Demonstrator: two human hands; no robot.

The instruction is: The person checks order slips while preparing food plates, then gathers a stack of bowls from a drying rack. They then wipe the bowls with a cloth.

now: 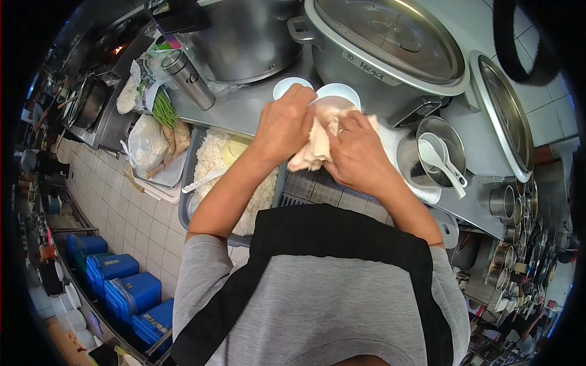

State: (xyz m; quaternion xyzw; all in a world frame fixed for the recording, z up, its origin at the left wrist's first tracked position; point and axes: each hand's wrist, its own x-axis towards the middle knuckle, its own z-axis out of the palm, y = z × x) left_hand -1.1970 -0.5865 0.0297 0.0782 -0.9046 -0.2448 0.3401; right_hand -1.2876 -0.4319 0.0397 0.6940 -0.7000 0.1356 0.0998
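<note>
My right hand (360, 151) is closed on a pale cloth (316, 146), which hangs bunched between my two hands over the counter's front edge. My left hand (285, 125) is curled into a grip at the cloth's left side; its fingertips are mostly hidden. Just beyond my knuckles are white bowls: one bowl (292, 85) past my left hand and another bowl (343, 93) past my right. The cloth and fingers cover part of what lies between them.
A large rice cooker (360, 79) and a steel pot (244, 46) stand behind. On the right, a steel container (410, 160) holds a white ladle (434, 152). A tub of cooked rice (213, 149) sits below left; a steel flask (188, 79) stands on the counter. Blue bins (131, 293) line the floor.
</note>
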